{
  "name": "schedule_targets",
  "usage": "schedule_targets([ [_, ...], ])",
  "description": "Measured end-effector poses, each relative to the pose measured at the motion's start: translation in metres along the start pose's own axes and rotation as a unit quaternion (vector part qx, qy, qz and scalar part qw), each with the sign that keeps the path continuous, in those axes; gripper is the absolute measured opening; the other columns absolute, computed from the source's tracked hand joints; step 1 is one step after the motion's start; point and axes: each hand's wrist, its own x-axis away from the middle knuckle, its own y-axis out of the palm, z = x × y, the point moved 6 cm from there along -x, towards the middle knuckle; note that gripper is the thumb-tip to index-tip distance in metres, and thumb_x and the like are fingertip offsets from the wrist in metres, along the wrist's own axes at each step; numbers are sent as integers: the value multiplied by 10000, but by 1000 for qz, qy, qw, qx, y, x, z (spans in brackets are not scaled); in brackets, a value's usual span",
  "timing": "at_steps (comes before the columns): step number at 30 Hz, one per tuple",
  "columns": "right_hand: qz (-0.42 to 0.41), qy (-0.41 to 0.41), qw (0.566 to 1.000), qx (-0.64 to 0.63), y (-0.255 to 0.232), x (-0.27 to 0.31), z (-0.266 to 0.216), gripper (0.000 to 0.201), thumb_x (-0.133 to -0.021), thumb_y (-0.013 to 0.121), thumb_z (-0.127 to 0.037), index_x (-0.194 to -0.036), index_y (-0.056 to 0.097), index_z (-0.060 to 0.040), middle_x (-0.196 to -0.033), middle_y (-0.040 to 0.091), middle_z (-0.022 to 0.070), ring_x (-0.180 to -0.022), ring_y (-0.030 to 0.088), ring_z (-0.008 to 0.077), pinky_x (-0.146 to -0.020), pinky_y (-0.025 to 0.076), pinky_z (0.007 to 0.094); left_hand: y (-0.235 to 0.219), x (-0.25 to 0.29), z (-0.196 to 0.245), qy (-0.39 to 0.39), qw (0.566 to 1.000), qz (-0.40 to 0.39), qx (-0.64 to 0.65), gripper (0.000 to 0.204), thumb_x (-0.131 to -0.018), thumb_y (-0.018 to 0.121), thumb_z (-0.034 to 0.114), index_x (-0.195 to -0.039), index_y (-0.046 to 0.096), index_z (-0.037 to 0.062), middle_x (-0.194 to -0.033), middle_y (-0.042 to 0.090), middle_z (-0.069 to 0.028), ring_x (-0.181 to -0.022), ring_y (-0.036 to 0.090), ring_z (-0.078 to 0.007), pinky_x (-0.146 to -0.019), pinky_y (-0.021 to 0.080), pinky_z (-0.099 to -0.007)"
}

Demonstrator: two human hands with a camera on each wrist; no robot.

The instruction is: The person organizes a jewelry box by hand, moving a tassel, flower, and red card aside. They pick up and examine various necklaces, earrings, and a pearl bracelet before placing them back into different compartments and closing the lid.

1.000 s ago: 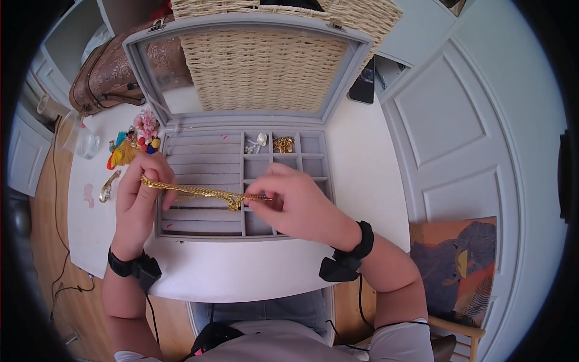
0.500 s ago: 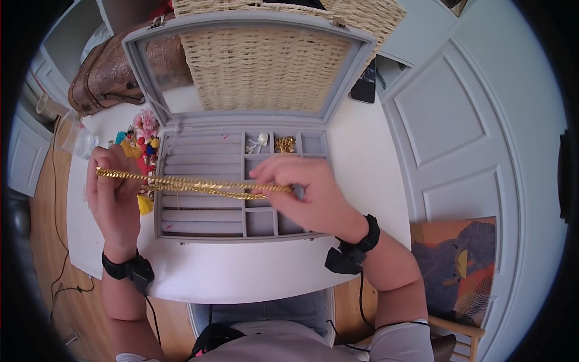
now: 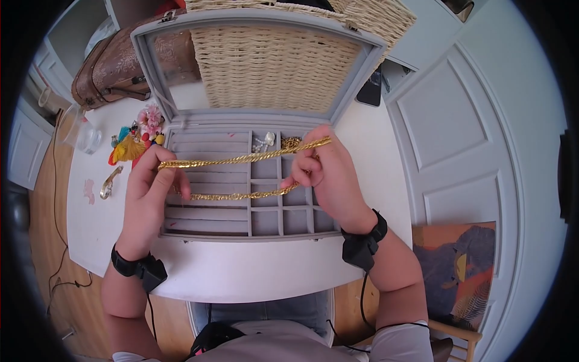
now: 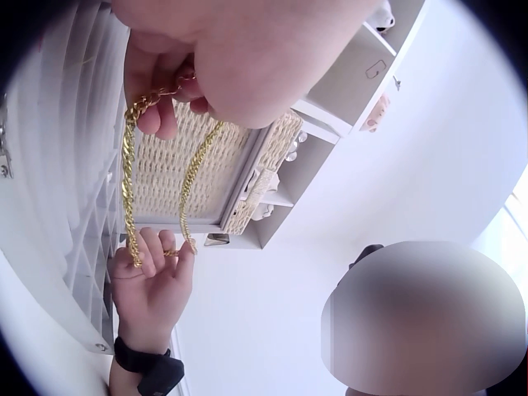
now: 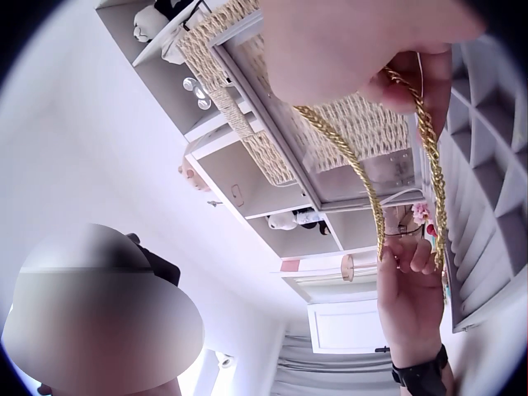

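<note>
Left grip [image 3: 146, 198] pinches, right grip [image 3: 335, 184] curls round, a glossy gold chain [image 3: 241, 159] of tightly twisted links, stretched in two strands above an open gray jewelry box [image 3: 265, 224].

gold chain [image 3: 250, 158], grey box [image 3: 265, 223], cream basket [image 3: 394, 23]

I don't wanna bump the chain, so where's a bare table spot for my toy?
There's bare white table between the jewelry box and the near edge, and right of the box, in front of the phone. Left of the box is crowded: pink flowers, a yellow tassel, a gold-coloured piece. The chain stretches over the box.
</note>
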Motion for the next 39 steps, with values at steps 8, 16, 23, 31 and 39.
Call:
schedule_targets([
  [8, 29, -46, 995, 79, 9, 2, -1, 261, -1230, 378, -298, -1138, 501, -87, -867, 395, -5, -747, 449, 96, -809, 626, 380, 4, -2, 7, 40, 999, 16, 19, 27, -1157, 522, 91, -1181, 531, 82, -1025, 591, -2, -942, 614, -108, -877, 489, -266],
  [16, 28, -35, 998, 38, 7, 2, -2, 274, -1228, 348, -279, -1124, 507, -82, -835, 385, -20, -714, 443, 100, -814, 617, 369, -2, -1, 5, 14, 1000, 14, 6, 56, -1147, 560, 102, -1195, 574, 78, -936, 551, 29, -771, 511, -69, -708, 418, -234],
  [23, 11, -55, 998, 34, 7, 5, -8, 240, -1216, 354, -229, -1162, 522, -66, -819, 541, 39, -674, 499, 112, -785, 597, 344, 4, -2, -4, -33, 998, -18, -49, 65, -1123, 615, 107, -1102, 632, 48, -844, 568, 51, -694, 455, -38, -621, 370, -230],
  [31, -1, -82, 995, 64, 9, 6, -13, 241, -1116, 415, -41, -1315, 550, -46, -1135, 707, 149, -726, 565, 98, -791, 585, 317, -5, 3, -8, -56, 994, -56, -70, 148, -1095, 631, 128, -973, 599, 50, -773, 559, 35, -691, 454, -44, -621, 356, -235],
  [39, -80, -109, 985, 111, 20, 8, -11, 314, -1094, 485, 27, -1388, 571, -44, -1266, 699, 128, -847, 617, 105, -827, 582, 291, 10, 4, 7, 2, 980, -134, 149, 220, -997, 603, 151, -1127, 692, -3, -799, 600, -21, -739, 531, -127, -702, 430, -287],
])
